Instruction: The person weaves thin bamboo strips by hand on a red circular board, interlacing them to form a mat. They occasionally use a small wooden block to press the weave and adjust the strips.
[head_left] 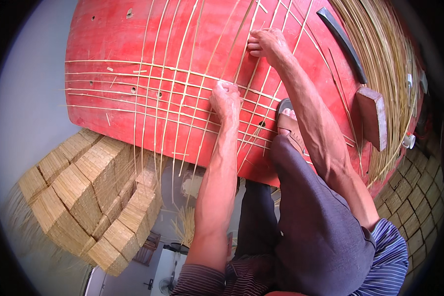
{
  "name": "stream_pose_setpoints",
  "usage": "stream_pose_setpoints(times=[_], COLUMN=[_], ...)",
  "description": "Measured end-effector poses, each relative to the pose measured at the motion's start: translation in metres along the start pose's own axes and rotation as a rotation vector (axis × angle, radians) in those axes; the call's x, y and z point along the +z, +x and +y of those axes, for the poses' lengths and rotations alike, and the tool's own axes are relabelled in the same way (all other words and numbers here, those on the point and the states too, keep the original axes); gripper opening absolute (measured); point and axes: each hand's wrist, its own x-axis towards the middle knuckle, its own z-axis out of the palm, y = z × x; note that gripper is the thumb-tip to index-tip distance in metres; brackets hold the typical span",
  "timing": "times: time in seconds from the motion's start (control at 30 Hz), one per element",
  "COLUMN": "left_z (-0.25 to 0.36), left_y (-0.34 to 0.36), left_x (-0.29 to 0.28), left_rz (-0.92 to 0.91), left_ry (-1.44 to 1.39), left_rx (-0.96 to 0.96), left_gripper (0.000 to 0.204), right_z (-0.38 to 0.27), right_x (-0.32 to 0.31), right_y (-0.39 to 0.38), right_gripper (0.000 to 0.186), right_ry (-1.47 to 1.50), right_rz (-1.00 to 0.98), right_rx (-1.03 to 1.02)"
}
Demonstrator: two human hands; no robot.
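Observation:
An open grid of thin bamboo strips (175, 80) lies across a red board (108, 39), long strips crossing several sideways ones. My left hand (226, 101) is closed at the far sideways strip, its fingertips pinching a strip at a crossing. Farther up and to the right, my right hand (267, 43) has its fingers curled round a lengthwise strip; part of the grip is hidden by the hand. My sandalled foot (288, 121) rests on the board at the right part of the grid.
At the right are a dark curved blade-like tool (343, 44), a reddish-brown block (372, 117) and a thick bundle of loose strips (392, 74). Stacked straw-coloured bundles (84, 182) stand beyond the board's left edge. My raised knee (320, 217) is close to my right forearm.

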Motion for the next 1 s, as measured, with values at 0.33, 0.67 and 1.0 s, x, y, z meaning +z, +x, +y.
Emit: stream_pose_setpoints(times=[0.33,0.67,1.0], left_z=[-0.007,-0.016,-0.005], left_y=[0.009,0.015,-0.005], left_x=[0.003,0.006,-0.007], left_rz=[0.004,0.084,-0.068], left_ry=[-0.012,0.147,-0.003], left_rx=[-0.088,-0.002,-0.008], left_gripper=[0.009,0.019,0.015], right_z=[0.023,0.057,0.034], right_x=[0.013,0.018,-0.003], right_y=[-0.026,-0.09,-0.06], right_gripper=[0.017,0.038,0.037], right_ry=[-0.161,-0.642,-0.189], right_rz=[-0.124,-0.16,0.078], right_rx=[0.058,-0.494,-0.278])
